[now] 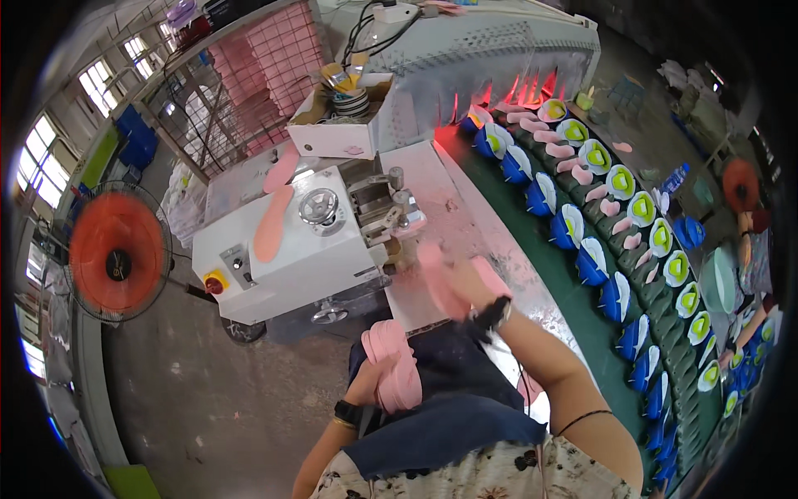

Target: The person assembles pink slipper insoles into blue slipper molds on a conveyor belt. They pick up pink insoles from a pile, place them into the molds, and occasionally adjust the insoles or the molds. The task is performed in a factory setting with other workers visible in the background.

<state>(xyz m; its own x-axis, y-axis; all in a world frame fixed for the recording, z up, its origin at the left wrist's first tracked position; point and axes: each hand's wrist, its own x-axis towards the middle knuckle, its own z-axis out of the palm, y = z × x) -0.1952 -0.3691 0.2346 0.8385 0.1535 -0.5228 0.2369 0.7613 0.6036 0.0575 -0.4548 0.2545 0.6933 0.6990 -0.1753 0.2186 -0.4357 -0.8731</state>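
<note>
My left hand [372, 384] is wrapped round a thick stack of pink insoles [399, 366], held upright against the dark apron over my lap. Over the pink-dusted tabletop, my right hand [470, 287] is smeared by motion, its fingers around a blurred pink insole [438, 279]. Another pink piece [490, 279] shows beside that wrist; whether it is held or lies on the table I cannot tell. To the left of my right hand stands a white machine [341, 270] with a round dial [319, 206] and a metal roller head [386, 208]. Two insoles [273, 224] lie on its top.
A green conveyor [553, 266] on the right carries rows of blue-and-white shoe uppers [568, 226] and pink insoles [614, 208]. A box of brushes [332, 137] stands behind the machine. An orange fan [119, 254] is at left. A co-worker's hand [728, 353] is at far right.
</note>
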